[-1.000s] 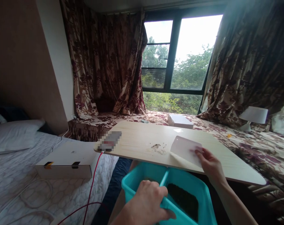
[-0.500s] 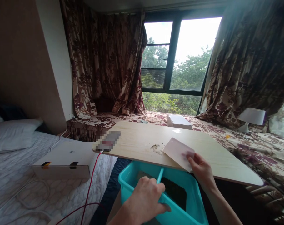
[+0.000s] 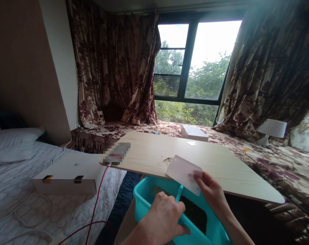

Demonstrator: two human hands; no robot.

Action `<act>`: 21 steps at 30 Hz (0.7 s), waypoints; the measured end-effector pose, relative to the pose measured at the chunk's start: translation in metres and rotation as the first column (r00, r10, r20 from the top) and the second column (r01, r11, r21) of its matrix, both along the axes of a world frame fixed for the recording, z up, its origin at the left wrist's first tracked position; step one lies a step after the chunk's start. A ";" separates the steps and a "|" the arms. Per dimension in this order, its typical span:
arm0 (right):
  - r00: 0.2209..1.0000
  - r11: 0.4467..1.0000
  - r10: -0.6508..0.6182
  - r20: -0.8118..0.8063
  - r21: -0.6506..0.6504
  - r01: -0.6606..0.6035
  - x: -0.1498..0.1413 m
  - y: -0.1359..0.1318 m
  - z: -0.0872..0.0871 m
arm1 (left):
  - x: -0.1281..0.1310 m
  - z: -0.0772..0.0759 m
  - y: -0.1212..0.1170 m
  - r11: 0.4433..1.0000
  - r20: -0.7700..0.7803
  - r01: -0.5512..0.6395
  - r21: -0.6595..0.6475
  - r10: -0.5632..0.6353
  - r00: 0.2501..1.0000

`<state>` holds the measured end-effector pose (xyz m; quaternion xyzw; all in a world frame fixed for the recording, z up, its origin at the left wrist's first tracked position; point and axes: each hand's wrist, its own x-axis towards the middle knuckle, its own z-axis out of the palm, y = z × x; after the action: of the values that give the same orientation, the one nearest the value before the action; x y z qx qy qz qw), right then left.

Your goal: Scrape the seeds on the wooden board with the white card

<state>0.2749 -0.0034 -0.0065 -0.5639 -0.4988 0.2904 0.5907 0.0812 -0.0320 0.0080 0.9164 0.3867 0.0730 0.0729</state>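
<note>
My right grip [image 3: 212,190] pinches a thin translucent sheet [image 3: 182,172], tilted across the near edge of the tabletop [image 3: 236,173], while my left hand [image 3: 163,216] clasps the turquoise bin [image 3: 141,204] near its divider [image 3: 179,192]. Dark crumbs [image 3: 167,159] lie just beyond the sheet; more dark matter [image 3: 195,212] sits inside the bin. I judge this a sweeping step; moving the sheet calls for low, light contact and a steady bin under the edge.

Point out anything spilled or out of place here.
Small dark crumbs lie loose on the tabletop, beside the translucent sheet; they look spilled, since similar dark material sits inside the turquoise bin.
</note>
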 end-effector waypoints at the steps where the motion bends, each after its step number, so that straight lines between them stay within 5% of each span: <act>1: 1.000 1.000 0.011 -0.002 -0.001 -0.011 -0.002 0.000 0.000 | -0.001 0.001 0.000 1.000 -0.002 -0.001 0.000 0.001 1.000; 11: 0.991 0.991 -0.127 0.029 0.055 0.126 0.005 0.009 0.003 | -0.003 0.001 -0.007 0.993 -0.049 -0.053 -0.103 0.049 0.998; 21: 0.996 0.996 0.079 0.041 0.027 -0.080 -0.023 0.004 0.004 | -0.009 0.006 -0.012 0.987 -0.029 -0.079 -0.141 0.076 0.997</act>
<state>0.2518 0.0006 -0.0024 -0.5408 -0.5368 0.2953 0.5764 0.0720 -0.0438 0.0142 0.8940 0.4269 0.0374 0.1307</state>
